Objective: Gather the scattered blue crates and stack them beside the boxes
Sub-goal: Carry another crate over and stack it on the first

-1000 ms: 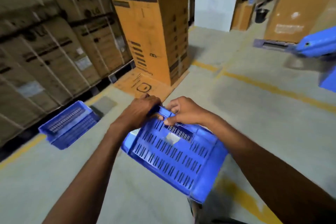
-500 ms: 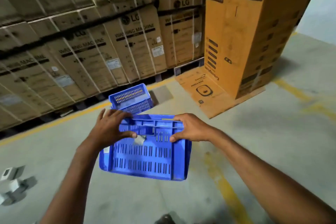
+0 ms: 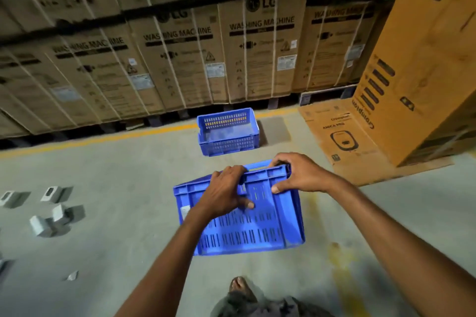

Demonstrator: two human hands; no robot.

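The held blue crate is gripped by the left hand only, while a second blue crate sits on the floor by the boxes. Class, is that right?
Not quite: the head view shows both hands, left and right, gripping the held crate. The second crate does sit on the floor by the boxes.

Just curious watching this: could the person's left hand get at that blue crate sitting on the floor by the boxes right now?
Probably not yet. The left hand and right hand both grip the carried crate, and the floor crate sits ahead, apart from them. Bare floor lies between, nothing blocking.
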